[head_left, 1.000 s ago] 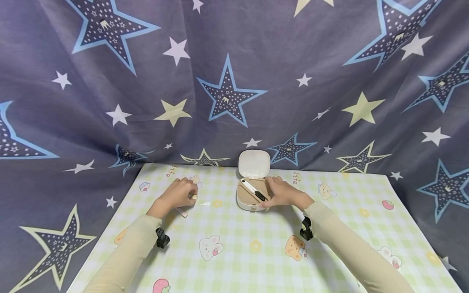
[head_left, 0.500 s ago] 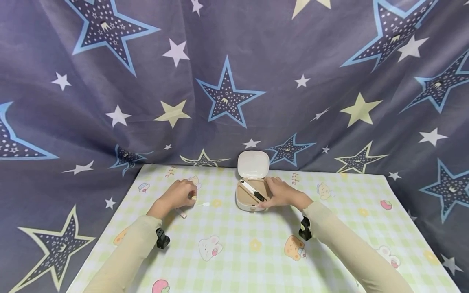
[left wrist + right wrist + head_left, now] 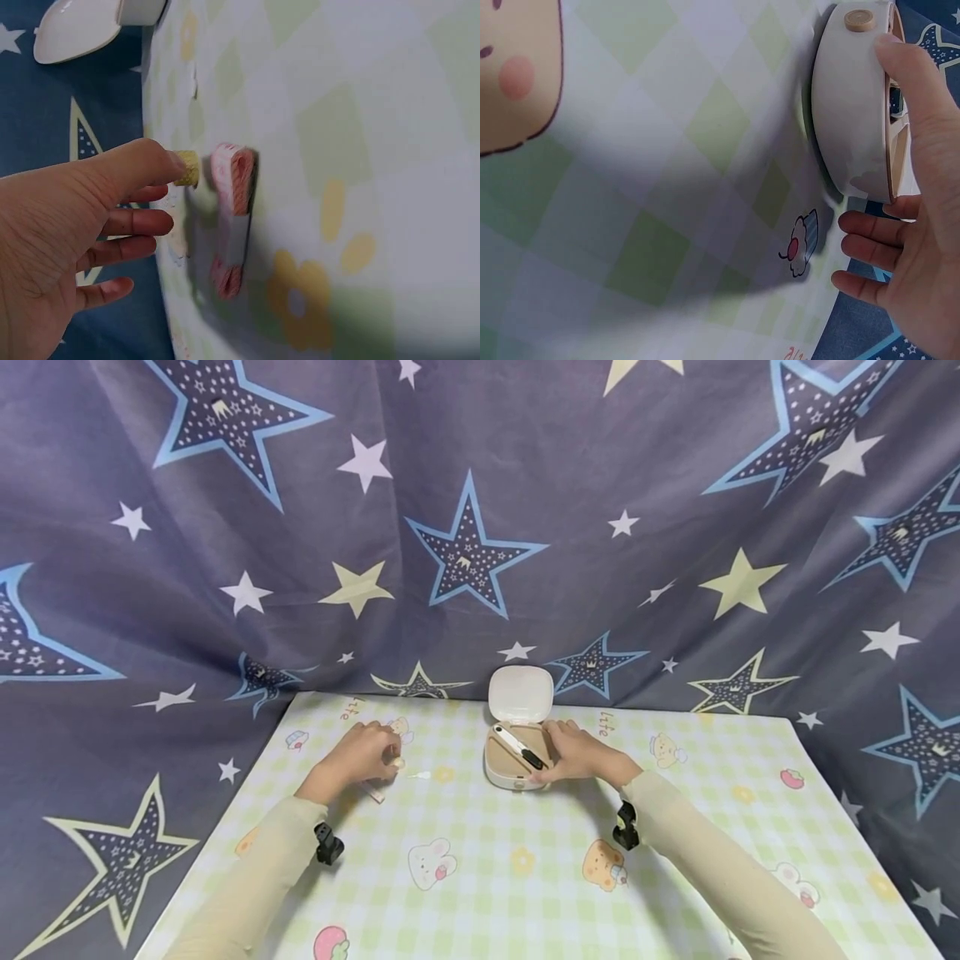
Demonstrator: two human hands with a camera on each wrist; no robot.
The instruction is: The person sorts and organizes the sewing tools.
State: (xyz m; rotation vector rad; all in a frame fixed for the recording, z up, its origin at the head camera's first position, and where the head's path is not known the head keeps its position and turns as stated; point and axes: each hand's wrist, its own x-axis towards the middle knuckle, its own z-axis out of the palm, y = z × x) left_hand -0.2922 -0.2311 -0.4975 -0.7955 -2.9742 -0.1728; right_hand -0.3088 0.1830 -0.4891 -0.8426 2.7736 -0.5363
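My left hand (image 3: 365, 753) pinches a small yellow thimble (image 3: 187, 169) with a dimpled surface, the thumb in front of it and the other fingers bent behind. Below that hand lies a folded pink tape measure (image 3: 231, 217) with a white band round its middle. My right hand (image 3: 576, 753) grips the right side of a white sewing box (image 3: 517, 782), its thumb on the front rim beside a round tan button (image 3: 859, 20). The lid (image 3: 521, 694) stands raised at the back. A slim white tool with a black end (image 3: 517, 747) lies slantwise across the tan inside.
A small pale needle threader (image 3: 422, 775) lies on the tablecloth between the left hand and the box. The green-checked cloth (image 3: 480, 860) carries printed cartoon animals. Behind the table's far edge hangs a dark curtain (image 3: 585, 527) with stars.
My left hand has shifted very slightly, and the thimble shows more fully at its fingertips. The right hand and the box stay as they were.
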